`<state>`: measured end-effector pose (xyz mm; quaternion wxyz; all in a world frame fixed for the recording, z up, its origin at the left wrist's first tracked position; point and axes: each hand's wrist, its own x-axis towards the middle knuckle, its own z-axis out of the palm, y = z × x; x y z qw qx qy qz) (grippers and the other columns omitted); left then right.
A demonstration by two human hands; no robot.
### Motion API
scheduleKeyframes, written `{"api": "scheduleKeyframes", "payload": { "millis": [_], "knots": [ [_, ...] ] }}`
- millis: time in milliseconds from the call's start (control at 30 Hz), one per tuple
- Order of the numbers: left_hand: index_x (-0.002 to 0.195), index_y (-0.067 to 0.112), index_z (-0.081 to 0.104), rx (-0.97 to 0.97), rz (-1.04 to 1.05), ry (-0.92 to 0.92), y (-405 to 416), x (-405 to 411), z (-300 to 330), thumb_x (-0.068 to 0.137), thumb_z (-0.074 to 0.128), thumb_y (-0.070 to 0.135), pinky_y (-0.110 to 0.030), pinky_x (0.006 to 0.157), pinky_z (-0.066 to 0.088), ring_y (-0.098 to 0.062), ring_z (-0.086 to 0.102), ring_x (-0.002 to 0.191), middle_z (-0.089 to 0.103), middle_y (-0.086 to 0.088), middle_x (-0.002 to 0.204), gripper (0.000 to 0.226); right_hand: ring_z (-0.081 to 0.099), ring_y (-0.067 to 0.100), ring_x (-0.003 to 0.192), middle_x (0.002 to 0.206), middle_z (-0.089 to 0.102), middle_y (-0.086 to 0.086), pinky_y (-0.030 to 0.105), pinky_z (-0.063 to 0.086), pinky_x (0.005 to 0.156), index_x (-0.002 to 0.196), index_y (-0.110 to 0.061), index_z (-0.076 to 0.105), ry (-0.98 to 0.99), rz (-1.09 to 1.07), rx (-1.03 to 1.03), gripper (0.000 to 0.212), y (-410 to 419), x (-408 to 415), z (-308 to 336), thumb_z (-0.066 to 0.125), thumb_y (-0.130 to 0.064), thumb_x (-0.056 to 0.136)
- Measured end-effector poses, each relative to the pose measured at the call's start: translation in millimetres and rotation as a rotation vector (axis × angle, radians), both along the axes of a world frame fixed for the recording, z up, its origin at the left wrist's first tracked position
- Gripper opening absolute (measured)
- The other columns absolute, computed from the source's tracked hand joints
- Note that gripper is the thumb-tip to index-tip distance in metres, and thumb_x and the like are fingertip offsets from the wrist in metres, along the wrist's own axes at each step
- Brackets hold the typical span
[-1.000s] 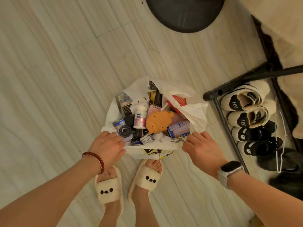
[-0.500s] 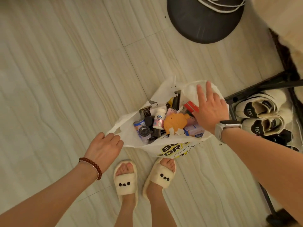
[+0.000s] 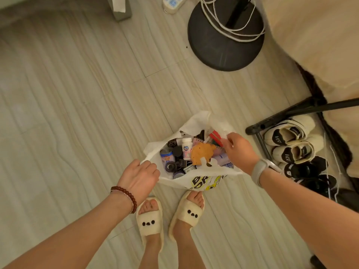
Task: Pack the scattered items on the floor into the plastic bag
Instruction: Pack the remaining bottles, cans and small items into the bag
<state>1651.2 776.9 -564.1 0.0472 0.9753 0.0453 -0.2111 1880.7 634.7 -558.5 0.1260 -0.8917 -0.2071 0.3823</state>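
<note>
A white plastic bag (image 3: 196,124) with yellow and black print stands open on the floor in front of my feet. Inside lie several items: an orange fish-shaped toy (image 3: 201,153), a white pill bottle (image 3: 186,145), a blue-labelled can (image 3: 166,155), a red packet (image 3: 215,135) and small dark jars. My left hand (image 3: 138,176) grips the bag's left rim. My right hand (image 3: 240,149) pinches the right rim near the red packet.
A black round stand base (image 3: 223,47) wrapped with white cord sits ahead. A power strip (image 3: 172,2) lies at the top. A black shoe rack (image 3: 275,117) with white and black shoes (image 3: 291,133) stands at the right. Beige bedding fills the right edge.
My right hand has drawn back from over the far side of the bag and now pinches its right rim. My left hand has closed on the left rim. The camera view has tilted forward.
</note>
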Motion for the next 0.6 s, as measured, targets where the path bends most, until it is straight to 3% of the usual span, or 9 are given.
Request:
{"api": "scheduleKeyframes", "payload": {
  "millis": [133, 233, 333, 400, 467, 533, 600],
  "knots": [
    [0.049, 0.017, 0.057, -0.038, 0.064, -0.089, 6, 29, 45, 0.038, 0.089, 0.011, -0.028, 0.056, 0.017, -0.018, 0.054, 0.045, 0.052, 0.002, 0.048, 0.035, 0.034, 0.019, 0.055, 0.061, 0.038, 0.006, 0.029, 0.025, 0.048, 0.072, -0.005, 0.042, -0.117, -0.398, 0.190, 0.024, 3, 20, 52, 0.042, -0.018, 0.092],
    [0.050, 0.018, 0.054, -0.071, 0.148, -0.134, -1, 30, 75, 0.039, 0.085, 0.007, -0.028, 0.056, 0.018, -0.018, 0.053, 0.047, 0.050, 0.003, 0.049, 0.034, 0.030, 0.016, 0.056, 0.061, 0.033, 0.005, 0.029, 0.024, 0.051, 0.070, -0.008, 0.041, -0.169, -0.518, 0.292, 0.018, -2, 23, 89, 0.044, -0.014, 0.086],
    [0.051, 0.018, 0.053, -0.079, 0.240, -0.179, -8, 14, 96, 0.061, 0.065, 0.013, -0.028, 0.056, 0.020, -0.019, 0.054, 0.048, 0.050, 0.003, 0.051, 0.016, 0.028, 0.017, 0.057, 0.062, 0.031, 0.008, 0.029, 0.023, 0.053, 0.068, -0.008, 0.041, -0.150, -0.602, 0.288, 0.018, -35, -4, 110, 0.045, -0.009, 0.085],
    [0.052, 0.017, 0.054, -0.070, 0.300, -0.195, -10, 5, 100, 0.075, 0.045, 0.018, -0.028, 0.057, 0.021, -0.020, 0.055, 0.049, 0.052, 0.001, 0.052, 0.025, 0.029, 0.017, 0.055, 0.059, 0.032, 0.006, 0.029, 0.023, 0.052, 0.063, -0.008, 0.039, -0.116, -0.596, 0.223, 0.023, -60, -28, 112, 0.046, -0.007, 0.086],
    [0.051, 0.016, 0.055, -0.037, 0.324, -0.180, -10, 4, 95, 0.076, 0.040, 0.019, -0.028, 0.057, 0.025, -0.021, 0.056, 0.050, 0.053, -0.001, 0.052, 0.029, 0.032, 0.018, 0.053, 0.056, 0.033, 0.002, 0.030, 0.023, 0.050, 0.058, -0.012, 0.035, -0.075, -0.520, 0.128, 0.031, -75, -47, 105, 0.046, -0.007, 0.087],
    [0.051, 0.014, 0.055, -0.029, 0.314, -0.142, -10, 11, 84, 0.071, 0.054, 0.015, -0.030, 0.053, 0.038, -0.022, 0.057, 0.051, 0.054, -0.002, 0.051, 0.019, 0.039, 0.022, 0.058, 0.059, 0.039, 0.002, 0.031, 0.025, 0.050, 0.060, -0.012, 0.039, -0.049, -0.366, 0.051, 0.030, -79, -59, 89, 0.045, -0.010, 0.089],
    [0.052, 0.013, 0.057, -0.034, 0.295, -0.069, -16, 23, 67, 0.052, 0.077, 0.005, -0.025, 0.048, 0.043, -0.022, 0.059, 0.051, 0.055, -0.003, 0.052, 0.021, 0.048, 0.027, 0.069, 0.071, 0.048, 0.006, 0.031, 0.029, 0.055, 0.073, -0.007, 0.050, -0.041, -0.230, -0.012, 0.021, -71, -67, 74, 0.043, -0.015, 0.092]
  ]
}}
